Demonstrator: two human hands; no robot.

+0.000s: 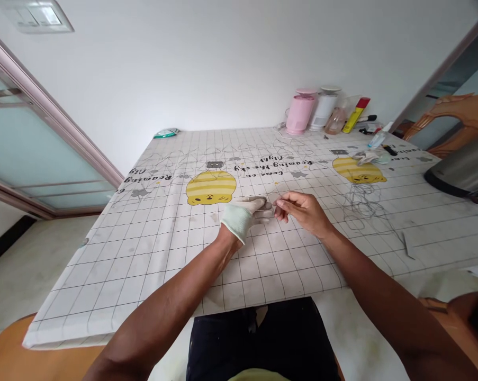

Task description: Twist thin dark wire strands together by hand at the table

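Note:
My left hand [251, 211] wears a whitish glove with a pale green cuff, low over the middle of the table. Its thumb presses against the index finger, with the other fingers stretched beside them; anything held there is too small to name. Close to its fingertips, my bare right hand [298, 210] has thumb and forefinger pinched together. What the pinch holds, if anything, cannot be made out. To the right lies a loose tangle of thin grey thread [360, 209], with a slim grey strip [407, 246] by its near end.
A checked tablecloth [159, 264] covers the table. Along the back stand a pink cylindrical device [301, 114], a white one [324, 108] and a yellow-red box [355, 115]. A spray bottle [379, 136] and a metal kettle [465, 166] are at right; a green packet [166, 133] lies far left.

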